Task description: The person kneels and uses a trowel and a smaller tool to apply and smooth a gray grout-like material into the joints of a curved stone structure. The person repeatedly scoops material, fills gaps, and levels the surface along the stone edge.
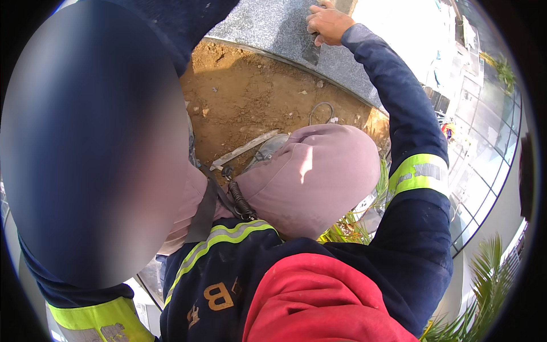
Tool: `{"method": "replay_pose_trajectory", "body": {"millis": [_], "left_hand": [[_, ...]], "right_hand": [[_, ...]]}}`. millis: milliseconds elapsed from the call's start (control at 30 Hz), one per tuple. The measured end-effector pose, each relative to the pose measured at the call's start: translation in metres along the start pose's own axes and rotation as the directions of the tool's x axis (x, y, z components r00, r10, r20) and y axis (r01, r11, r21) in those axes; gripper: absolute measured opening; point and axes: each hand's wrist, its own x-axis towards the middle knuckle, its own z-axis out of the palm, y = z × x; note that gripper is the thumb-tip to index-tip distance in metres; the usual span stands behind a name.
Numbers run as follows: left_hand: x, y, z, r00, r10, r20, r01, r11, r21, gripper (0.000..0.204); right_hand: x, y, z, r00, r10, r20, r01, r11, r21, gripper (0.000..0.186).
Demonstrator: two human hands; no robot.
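Observation:
My right arm, in a navy sleeve with a yellow reflective band, stretches forward to a grey speckled stone slab (pixel 256 25). At its end my right hand (pixel 330 24) is over the slab with fingers bent and drawn together. A dark narrow patch (pixel 311 52) shows on the stone just below the fingers; whether it is a flat tool or a shadow cannot be told. My left sleeve (pixel 194 25) reaches up past the top edge at the left, and the left hand is out of the picture. A large blur covers much of the left side.
Bare brown soil (pixel 245 97) lies between my knees and the slab, with small stones, a thin strip of wood (pixel 245 149) and a looped cable (pixel 322 108). A coiled lanyard (pixel 242 200) hangs at my waist. Green plants (pixel 347 228) and a glazed wall (pixel 490 154) are at the right.

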Motion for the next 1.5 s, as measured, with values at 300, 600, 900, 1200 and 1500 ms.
{"method": "replay_pose_trajectory", "body": {"millis": [300,600,900,1200,1500], "left_hand": [[0.005,-0.022,0.009,0.994,0.063,-0.088,-0.061,0.998,0.018,0.051],[0.004,-0.016,0.005,0.991,0.110,-0.070,-0.109,0.994,0.009,0.050],[0.001,-0.023,0.013,0.988,0.096,-0.117,-0.103,0.993,-0.054,0.046],[0.003,-0.007,0.002,0.999,0.029,-0.030,-0.030,0.999,-0.031,0.049],[0.003,0.027,0.005,0.969,-0.246,0.016,0.245,0.968,0.047,0.051]], "right_hand": [[0.039,-0.035,-0.032,0.997,-0.064,-0.052,0.061,0.997,-0.042,0.022],[0.044,-0.031,-0.029,0.999,0.019,-0.037,-0.020,1.000,-0.014,0.027],[0.054,-0.013,-0.056,0.939,0.320,0.125,-0.326,0.945,0.033,0.040],[-0.039,-0.070,-0.017,0.678,0.729,-0.091,-0.490,0.541,0.684,0.057],[0.031,-0.258,0.067,0.458,0.831,-0.317,-0.135,0.417,0.899,0.037]]}}
